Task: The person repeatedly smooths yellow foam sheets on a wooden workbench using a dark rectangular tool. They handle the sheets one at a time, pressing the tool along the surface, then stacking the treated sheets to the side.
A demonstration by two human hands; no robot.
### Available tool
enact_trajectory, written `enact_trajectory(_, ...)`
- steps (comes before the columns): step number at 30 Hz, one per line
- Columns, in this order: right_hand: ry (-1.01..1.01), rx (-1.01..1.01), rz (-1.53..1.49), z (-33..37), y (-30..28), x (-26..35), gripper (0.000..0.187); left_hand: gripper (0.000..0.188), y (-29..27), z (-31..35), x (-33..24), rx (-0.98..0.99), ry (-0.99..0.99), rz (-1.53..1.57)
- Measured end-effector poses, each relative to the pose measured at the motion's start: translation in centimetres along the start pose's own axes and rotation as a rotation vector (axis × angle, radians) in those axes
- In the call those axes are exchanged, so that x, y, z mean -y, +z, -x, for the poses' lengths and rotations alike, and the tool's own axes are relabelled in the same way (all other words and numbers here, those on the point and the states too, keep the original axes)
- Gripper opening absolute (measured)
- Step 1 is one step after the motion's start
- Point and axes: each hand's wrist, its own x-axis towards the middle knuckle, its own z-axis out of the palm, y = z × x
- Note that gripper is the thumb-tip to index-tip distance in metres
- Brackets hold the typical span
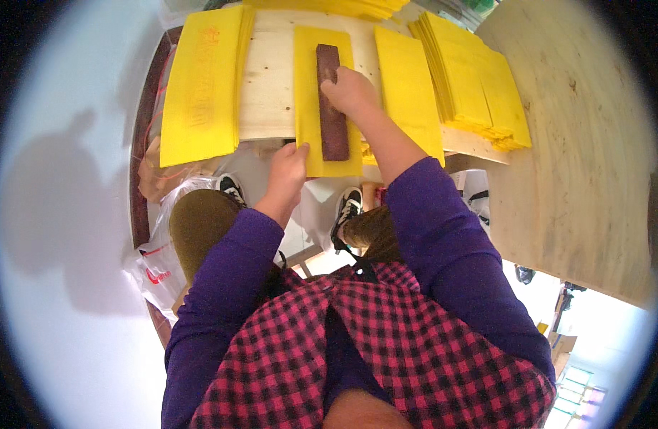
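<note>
A long dark brown block (334, 136) lies lengthwise on a single yellow sheet (307, 86), which looks like thin fabric. My right hand (352, 93) is closed around the block's upper half, thumb on its left side. With its fingers pinched together, my left hand (289, 170) holds the sheet's near left edge, where it hangs over the board's front. What is under the block is hidden.
A yellow stack with faint red print (204, 86) lies on the left of the pale wooden board (272, 79). More yellow sheets (408, 93) and a thicker stack (472, 79) lie on the right, beside a large wooden panel (586, 143). A plastic bag (154, 275) sits below left.
</note>
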Motion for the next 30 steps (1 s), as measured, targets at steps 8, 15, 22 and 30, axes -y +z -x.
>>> enact_trajectory(8,0.124,-0.095,-0.776,3.8,-7.2,-3.7,0.025,0.026,-0.3,0.2,-0.6,-0.015,-0.027,-0.052)
enact_trajectory(15,0.135,-0.346,-1.079,10.1,-8.8,-9.0,0.017,0.026,0.2,0.0,-2.5,-0.027,0.046,-0.171)
enact_trajectory(22,0.102,-0.449,-1.414,12.1,-7.1,-11.4,0.011,0.022,2.1,-4.4,-6.1,0.028,0.013,-0.291)
enact_trajectory(30,0.221,-0.270,-1.380,12.9,-7.5,-13.1,0.014,0.020,4.4,-12.9,-8.7,-0.038,-0.068,-0.369)
